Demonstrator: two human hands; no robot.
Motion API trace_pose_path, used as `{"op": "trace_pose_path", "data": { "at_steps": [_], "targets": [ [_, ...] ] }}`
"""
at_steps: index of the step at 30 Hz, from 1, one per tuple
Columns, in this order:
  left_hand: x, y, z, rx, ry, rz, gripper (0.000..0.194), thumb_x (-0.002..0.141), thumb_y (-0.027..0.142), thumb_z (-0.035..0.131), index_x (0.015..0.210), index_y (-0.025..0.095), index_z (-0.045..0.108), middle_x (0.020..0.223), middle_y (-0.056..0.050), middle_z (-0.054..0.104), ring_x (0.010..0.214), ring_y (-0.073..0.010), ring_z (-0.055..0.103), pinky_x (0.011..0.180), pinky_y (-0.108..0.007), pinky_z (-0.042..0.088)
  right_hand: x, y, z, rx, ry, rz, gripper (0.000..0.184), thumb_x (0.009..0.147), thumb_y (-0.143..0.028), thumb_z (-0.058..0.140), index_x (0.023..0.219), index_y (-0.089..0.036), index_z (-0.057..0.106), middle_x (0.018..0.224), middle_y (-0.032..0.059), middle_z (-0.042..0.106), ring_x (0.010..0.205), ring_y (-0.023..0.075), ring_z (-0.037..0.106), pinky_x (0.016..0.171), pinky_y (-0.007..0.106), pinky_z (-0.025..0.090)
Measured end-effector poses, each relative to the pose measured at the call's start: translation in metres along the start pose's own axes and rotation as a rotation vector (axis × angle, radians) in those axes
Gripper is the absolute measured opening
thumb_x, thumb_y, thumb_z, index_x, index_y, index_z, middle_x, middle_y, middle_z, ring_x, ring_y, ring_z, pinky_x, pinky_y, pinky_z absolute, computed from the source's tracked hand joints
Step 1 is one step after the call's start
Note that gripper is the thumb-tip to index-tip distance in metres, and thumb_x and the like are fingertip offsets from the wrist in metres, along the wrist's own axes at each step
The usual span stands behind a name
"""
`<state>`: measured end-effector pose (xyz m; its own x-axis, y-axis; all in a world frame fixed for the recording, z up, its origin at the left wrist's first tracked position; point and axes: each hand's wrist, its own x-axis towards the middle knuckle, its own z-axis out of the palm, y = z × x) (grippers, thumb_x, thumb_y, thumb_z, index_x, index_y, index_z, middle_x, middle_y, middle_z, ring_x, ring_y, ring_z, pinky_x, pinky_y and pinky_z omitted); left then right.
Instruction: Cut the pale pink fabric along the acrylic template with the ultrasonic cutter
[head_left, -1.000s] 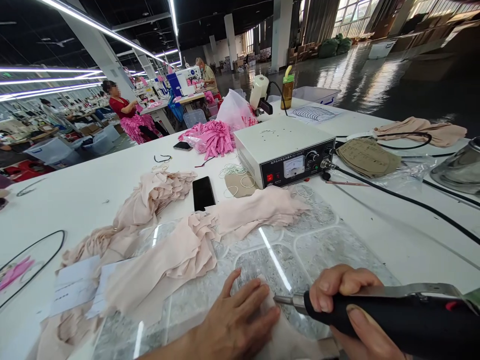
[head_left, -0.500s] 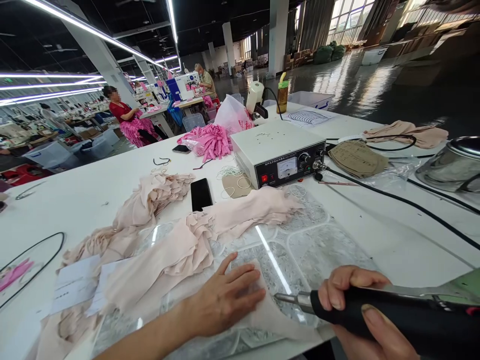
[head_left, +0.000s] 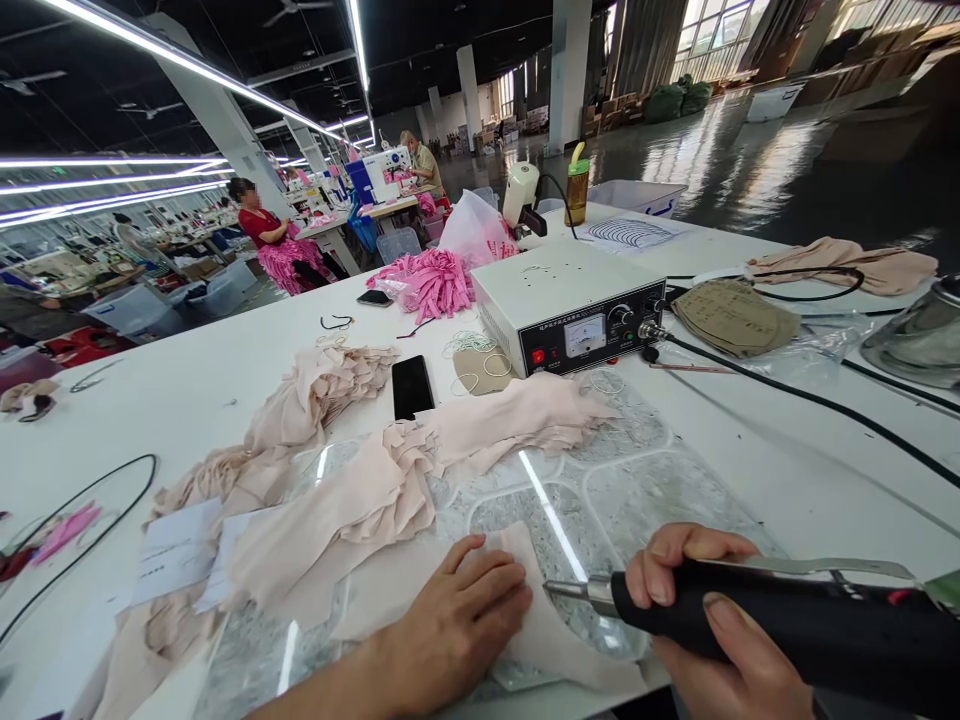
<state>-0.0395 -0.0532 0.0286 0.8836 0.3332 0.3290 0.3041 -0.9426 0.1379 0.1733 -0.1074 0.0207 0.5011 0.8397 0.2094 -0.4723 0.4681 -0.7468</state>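
My left hand (head_left: 461,620) lies palm down on a pale pink fabric piece (head_left: 551,640), fingers stretched out and slightly bent. Under the fabric is a grey marbled, glossy sheet (head_left: 637,500). My right hand (head_left: 701,610) is wrapped round a black handheld ultrasonic tool (head_left: 780,620) with a pointed metal tip. That tip is at the right edge of the fabric, close to my left fingertips; whether it touches cannot be made out. Beyond my left hand lie stacks of similar pale pink pieces (head_left: 337,520), with another bunch (head_left: 517,415) behind.
A control box (head_left: 570,300) with a dial and a cable stands behind the sheet. Near it are a phone (head_left: 412,388), pink strips (head_left: 439,285), a bottle (head_left: 577,190) and brown card pieces (head_left: 739,318). Paper slips (head_left: 176,550) lie at left. Two people sit working farther back.
The view has shifted, so the table things appear farther right. My left fingers are drawn closer together. The tool's tip has come nearer the fabric's edge.
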Motion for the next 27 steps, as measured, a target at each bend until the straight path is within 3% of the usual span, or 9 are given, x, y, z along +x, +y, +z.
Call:
{"op": "trace_pose_path", "data": {
  "at_steps": [9, 15, 22, 27],
  "targets": [
    [0.0, 0.0, 0.002, -0.062, 0.029, -0.056, 0.018, 0.097, 0.014, 0.046, 0.111, 0.013, 0.058, 0.104, -0.008, 0.066, 0.104, -0.0177, 0.059, 0.105, -0.041, 0.037, 0.005, 0.002, 0.005, -0.003, 0.01, 0.01, 0.009, 0.081, -0.03, 0.061, 0.085, -0.022, 0.059, 0.074, -0.0002, 0.053, 0.052, 0.0096, 0.051, 0.047, 0.026, 0.049],
    [0.007, 0.003, 0.004, -0.093, 0.031, -0.082, 0.016, 0.097, 0.014, 0.045, 0.104, 0.014, 0.059, 0.093, -0.006, 0.065, 0.092, -0.0157, 0.059, 0.101, -0.037, 0.039, 0.007, 0.0, 0.007, -0.009, 0.044, 0.01, 0.01, 0.079, -0.031, 0.063, 0.083, -0.022, 0.06, 0.071, -0.0002, 0.052, 0.051, 0.0099, 0.05, 0.045, 0.026, 0.048],
    [0.015, -0.001, 0.004, -0.094, -0.017, 0.014, 0.022, 0.096, 0.009, 0.038, 0.106, 0.013, 0.057, 0.08, -0.005, 0.057, 0.075, -0.0161, 0.05, 0.081, -0.034, 0.042, 0.005, -0.001, 0.005, -0.001, 0.075, 0.043, 0.01, 0.078, -0.031, 0.062, 0.081, -0.022, 0.059, 0.072, 0.0, 0.051, 0.051, 0.0103, 0.049, 0.046, 0.027, 0.047],
    [0.018, -0.003, 0.007, -0.082, -0.043, 0.062, 0.024, 0.099, 0.011, 0.034, 0.102, 0.012, 0.057, 0.077, -0.004, 0.054, 0.072, -0.0164, 0.047, 0.08, -0.034, 0.041, 0.005, -0.003, 0.006, -0.003, 0.062, 0.036, 0.01, 0.078, -0.031, 0.061, 0.082, -0.022, 0.059, 0.071, -0.0001, 0.051, 0.051, 0.0106, 0.049, 0.045, 0.027, 0.047]
  ]
}}
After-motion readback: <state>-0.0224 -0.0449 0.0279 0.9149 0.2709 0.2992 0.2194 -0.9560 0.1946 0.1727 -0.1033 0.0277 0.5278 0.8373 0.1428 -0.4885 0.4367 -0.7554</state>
